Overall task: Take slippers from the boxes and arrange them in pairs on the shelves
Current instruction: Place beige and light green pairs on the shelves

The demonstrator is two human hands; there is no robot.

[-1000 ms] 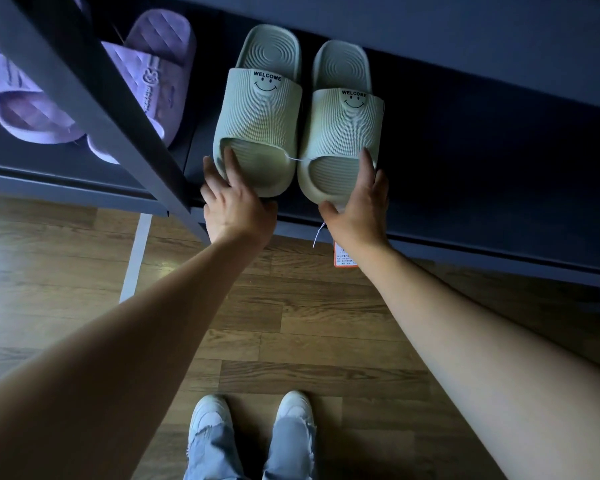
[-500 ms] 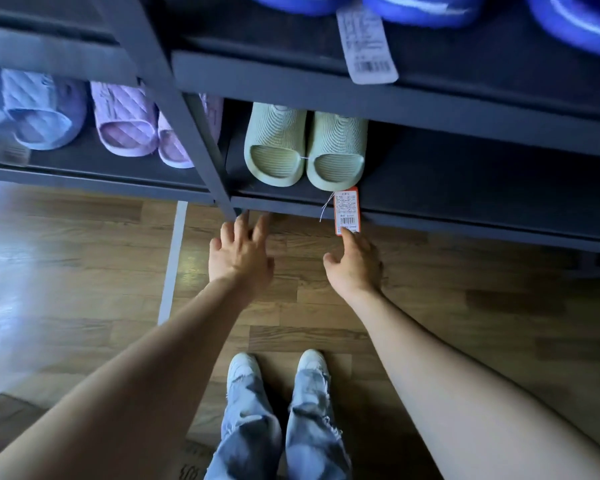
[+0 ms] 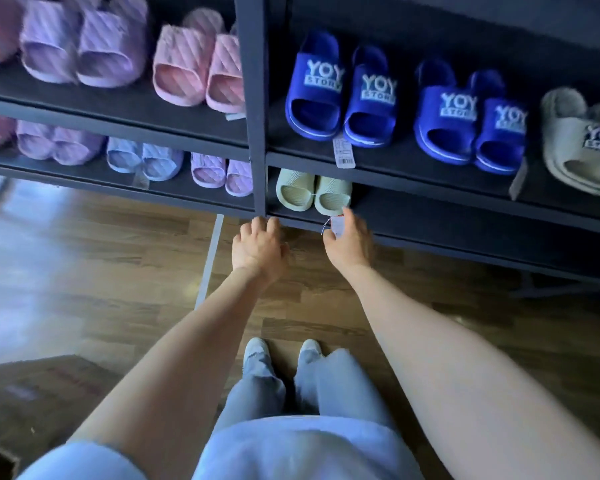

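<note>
On the lowest shelf, just right of the dark upright post, the pale green slippers sit side by side as a pair, toes toward the near edge. Both hands hover in front of that edge, near the slippers but gripping neither one. The left hand is below the foot of the post, its fingers loosely bent and holding nothing, their tips at the shelf's front rail, left of the left slipper. The right hand is below the right slipper, fingertips reaching up just short of its toe. A red and white tag on a string hangs from the pair and lies between this hand's thumb and fingers; blur hides whether it is pinched or merely touched. One shelf up stand blue slippers. A cardboard box sits on the wooden floor at near left.
</note>
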